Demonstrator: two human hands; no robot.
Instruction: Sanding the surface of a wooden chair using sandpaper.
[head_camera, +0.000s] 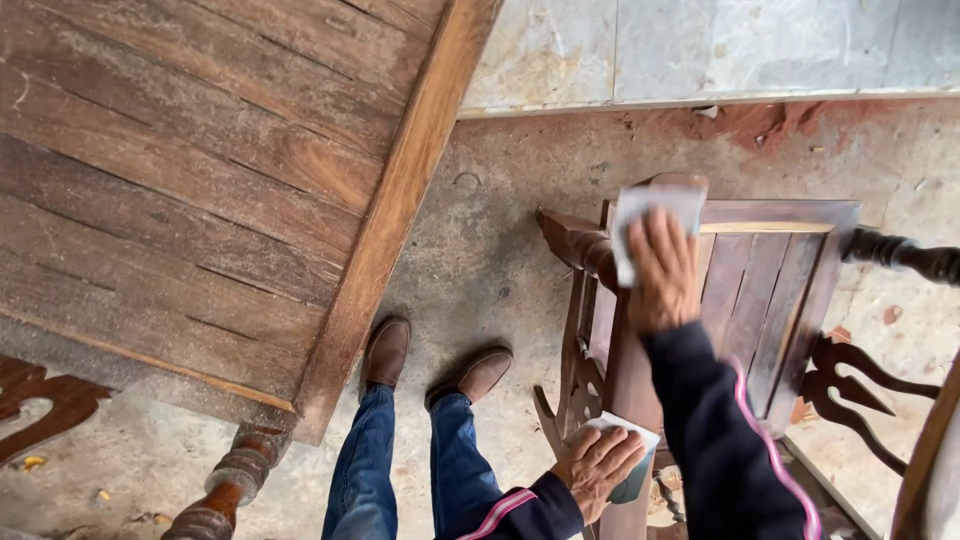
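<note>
Left hand (597, 462): nearest the camera, low in the view; the fingers curl closed over a folded sheet of pale sandpaper (628, 450) and press it against the lower part of a wooden chair (760, 290).
Right hand (662, 270): farther out, sleeve dark with a pink stripe; the fingers lie flat and close together, holding a second pale sheet (640, 215) down on the chair's rounded rail.
Chair: dark reddish wood with a slatted seat, a carved back and turned arms; it stands on the floor just right of the person's legs.
Legs and shoes (430, 370): blue jeans and brown shoes, planted on the concrete floor (500, 230) between the chair and the table.
Table (200, 180): a large top of worn, dusty planks with a turned leg, to the left, well apart from both hands.
Far edge: a pale tiled step runs along the top of the view.
Doing this step well, in my judgement: keep each sheet flat under the whole palm, rub along the grain, wrap the paper around curved parts, and let one hand steady the chair while the other works.
</note>
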